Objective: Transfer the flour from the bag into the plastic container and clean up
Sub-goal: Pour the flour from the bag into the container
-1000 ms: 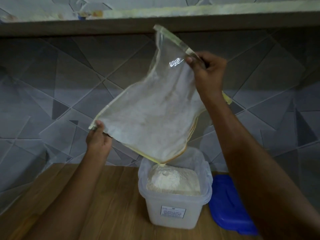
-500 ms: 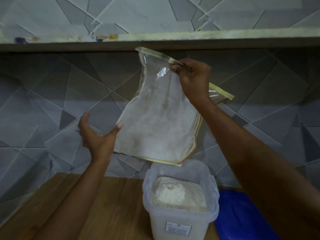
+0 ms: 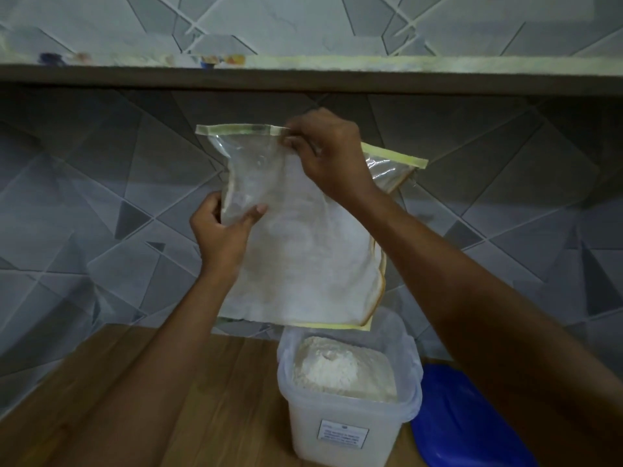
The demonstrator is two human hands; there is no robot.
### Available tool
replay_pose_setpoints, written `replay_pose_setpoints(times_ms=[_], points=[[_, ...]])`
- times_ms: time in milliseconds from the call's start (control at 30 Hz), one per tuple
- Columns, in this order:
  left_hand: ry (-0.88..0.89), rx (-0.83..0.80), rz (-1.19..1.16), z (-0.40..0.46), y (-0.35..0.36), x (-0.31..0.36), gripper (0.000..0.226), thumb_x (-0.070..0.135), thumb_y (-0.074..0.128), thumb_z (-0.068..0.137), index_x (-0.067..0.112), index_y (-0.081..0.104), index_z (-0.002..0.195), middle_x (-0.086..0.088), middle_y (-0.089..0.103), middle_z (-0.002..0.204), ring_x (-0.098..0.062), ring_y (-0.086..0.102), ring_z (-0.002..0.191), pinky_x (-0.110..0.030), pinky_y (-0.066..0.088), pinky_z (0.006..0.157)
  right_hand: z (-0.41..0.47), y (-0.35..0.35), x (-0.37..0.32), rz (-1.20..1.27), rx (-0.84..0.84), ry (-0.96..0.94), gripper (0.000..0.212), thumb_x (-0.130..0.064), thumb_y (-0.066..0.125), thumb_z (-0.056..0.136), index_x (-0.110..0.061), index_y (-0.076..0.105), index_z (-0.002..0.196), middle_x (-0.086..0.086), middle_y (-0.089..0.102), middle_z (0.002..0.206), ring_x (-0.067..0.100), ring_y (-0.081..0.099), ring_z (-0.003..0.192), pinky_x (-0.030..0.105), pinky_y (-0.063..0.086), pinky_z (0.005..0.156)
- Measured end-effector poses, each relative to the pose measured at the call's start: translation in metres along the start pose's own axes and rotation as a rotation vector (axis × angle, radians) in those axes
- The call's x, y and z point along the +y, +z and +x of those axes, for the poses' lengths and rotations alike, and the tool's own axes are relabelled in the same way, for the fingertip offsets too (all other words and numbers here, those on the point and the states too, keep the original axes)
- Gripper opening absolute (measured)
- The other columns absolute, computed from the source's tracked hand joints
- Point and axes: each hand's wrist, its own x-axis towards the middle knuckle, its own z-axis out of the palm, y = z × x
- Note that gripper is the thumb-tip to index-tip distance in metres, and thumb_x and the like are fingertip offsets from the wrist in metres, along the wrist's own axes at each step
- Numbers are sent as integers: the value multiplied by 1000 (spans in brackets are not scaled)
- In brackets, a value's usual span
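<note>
bag [image 3: 303, 251] hangs long axis vertical, mouth down, over container [image 3: 347, 399] | right hand [image 3: 327, 153] pinches top seam | left hand [image 3: 222, 227] pinches left edge, nearer mouth | flour [image 3: 337, 369] heaped in container | lid [image 3: 462, 419] right

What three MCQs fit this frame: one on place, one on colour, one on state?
1. Where is the bag?
A. above the container
B. inside the container
C. on the lid

2. What colour is the lid?
A. red
B. blue
C. white

3. What state is the container in?
A. lidded
B. empty
C. open, holding flour

Key:
A, the bag hangs over the container's mouth, held by the left hand and right hand.
B, the lid lying beside the container is blue.
C, flour shows heaped inside, no lid on.
</note>
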Motion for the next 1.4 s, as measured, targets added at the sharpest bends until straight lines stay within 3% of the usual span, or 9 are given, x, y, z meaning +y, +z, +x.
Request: replay_pose_setpoints(times_ms=[200,367,467,567,667,900,1133,1333,1400], points=[[-141,106,-156,9,-5,7,14,22,83,77,17,70,80,5,63,73,-8,56,66,-25,50,62,-14,-2,-16,-162,-29,-50,36,-14,65,90,-2,66,124,15,64,130,30,60,119,45,50,96],[-216,138,-237,12,-16,8,11,23,80,81,16,72,80,10,64,68,-8,59,65,-24,52,60,-98,-37,-48,-264,381,116,20,-8,69,88,-2,71,108,27,62,118,33,54,118,40,43,101],[-295,184,-323,14,-24,6,14,25,83,77,15,74,78,4,64,72,-12,61,67,-26,52,63,-169,-44,-59,-344,387,447,45,-34,74,82,-14,56,117,23,49,123,35,44,120,45,37,101],[-367,217,-331,15,-29,5,14,24,84,76,16,74,72,6,64,70,-9,62,63,-26,53,63,-204,-40,-50,-273,112,1012,105,-74,75,63,-25,32,145,9,33,147,30,35,137,56,36,109],[-455,228,-368,11,-33,6,13,21,83,78,15,73,75,4,70,75,-11,67,67,-30,57,71,-194,-42,-31,157,1,1213,111,-68,85,56,-41,25,145,5,51,139,24,58,119,51,53,97],[-618,321,-276,2,-70,-5,28,30,81,80,11,64,92,2,65,85,-15,64,79,-27,53,68,-153,-32,0,334,-191,1074,40,-23,92,67,-13,69,99,3,75,87,18,74,75,44,63,72],[-705,213,-136,-5,-138,-46,41,30,82,76,7,71,107,-7,72,102,-29,70,95,-39,56,88,-137,3,1,460,-390,1053,37,-14,90,70,-12,72,102,4,77,93,22,75,83,34,61,73],[-825,13,-256,-48,-217,-74,26,12,49,100,8,70,85,-6,69,72,-14,69,62,-23,58,57,-139,59,-13,386,-600,968,51,-25,94,63,-16,70,107,2,73,98,23,72,89,37,61,80],[-877,10,-234,-64,-243,-81,18,20,63,92,14,71,78,0,71,65,-13,68,62,-25,58,56,-141,83,-23,370,-670,947,61,-29,94,63,-18,65,116,1,68,108,23,67,98,37,58,86]])
